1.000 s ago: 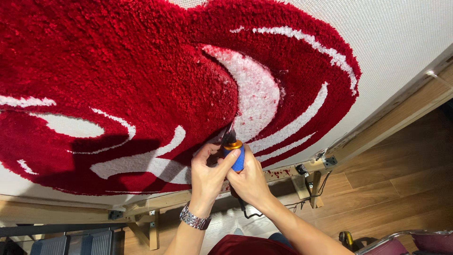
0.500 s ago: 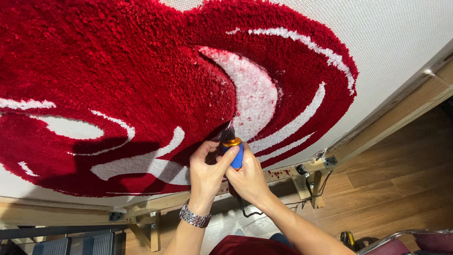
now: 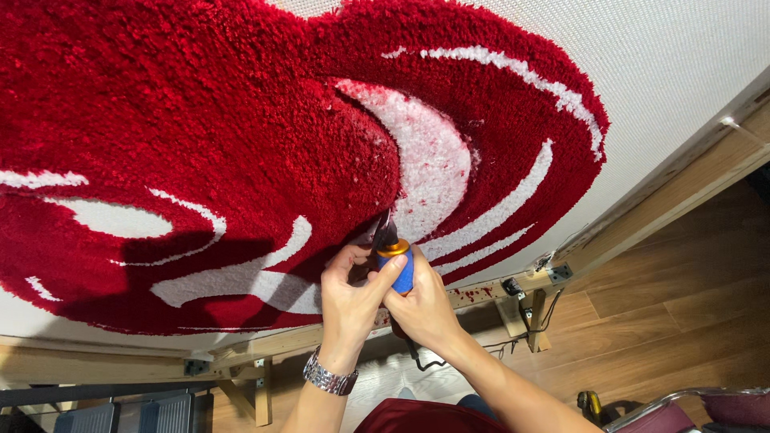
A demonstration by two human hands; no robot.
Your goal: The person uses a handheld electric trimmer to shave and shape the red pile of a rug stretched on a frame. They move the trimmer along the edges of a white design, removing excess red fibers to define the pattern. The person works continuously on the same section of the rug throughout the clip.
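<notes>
Tool with blue grip and orange collar held upright between both hands, long axis running from the palms up and slightly left toward the rug, dark tip buried in the red pile right at the edge of the white crescent. Right hand wrapped around the lower part of the grip from the right, fingers closed on it, cord trailing down below the wrist. Left hand closing in from the left, thumb laid across the blue grip, other fingers curled toward the dark tip, pressed together rather than spread. Both hands equally near, touching the tool and each other; tip just above the fingertips, pointing away from the body into the pile. Metal watch on the left wrist. Rug stretched on white backing cloth over a wooden frame, frame rail passing just behind the hands. Wooden floor below, well apart from the work. Exact contact between tip and pile hidden by yarn and shadow.
</notes>
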